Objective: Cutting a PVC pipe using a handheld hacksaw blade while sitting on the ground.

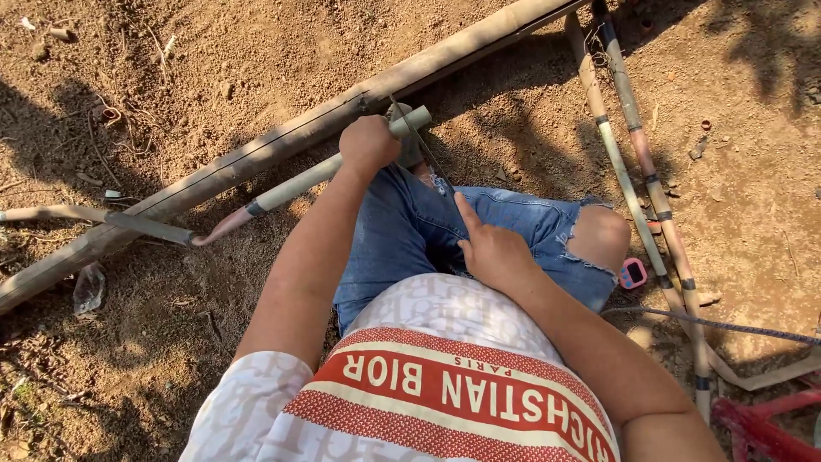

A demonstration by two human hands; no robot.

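1. Nearest the camera, the person's white and red patterned shirt (pixel 428 385) is filling the bottom of the view, with blue denim shorts (pixel 479 231) covering the thighs just beyond it.
2. The right hand (pixel 492 252) is resting on the shorts, its forefinger stretched out and pointing up and away toward a thin dark blade (pixel 425 150); the other fingers are curling loosely. Whether it is actually pinching the blade's lower end cannot be told.
3. The blade is running in a slanted line from near that forefinger up to the left, crossing over the pale bamboo stick (pixel 342 167).
4. The left hand (pixel 368 144) is closing in a fist around the pale bamboo stick, gripping it close to its cut end.
5. That stick is lying across the person's lap, its long axis going from the cut end at upper right, near the left hand, down to a tapered pinkish tip at lower left, just above the ground.
6. Beyond it, a thick bamboo pole (pixel 282 145) is lying on the dirt ground (pixel 214 60), running nearly parallel, lower left to upper right.
7. To the right, two thin bamboo canes (pixel 637 162) are stretching from the top toward the lower right, with a small pink object (pixel 633 274) sitting beside the bare knee (pixel 603 235).
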